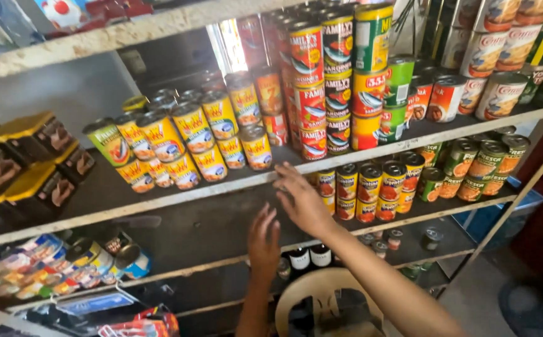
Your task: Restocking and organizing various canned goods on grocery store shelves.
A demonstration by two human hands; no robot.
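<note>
I face a metal shelf rack [178,196] stocked with canned goods. My right hand [303,201] reaches up with fingers spread, its fingertips at the front edge of the middle shelf, just below the yellow cans [256,148] and left of the stacked red and yellow cans [368,192]. Lower and to the left, my left hand [264,240] is raised with fingers apart in front of the dark shelf board, holding nothing. Tall stacks of red sardine cans [309,97] stand above my right hand.
Yellow and black boxes [28,165] sit at the left. Green-labelled cans [477,165] fill the right side, white-labelled cans [496,47] the top right. Small packets [40,268] and dark bottles [309,257] lie on lower shelves. A beige plastic chair [321,299] stands below my arms.
</note>
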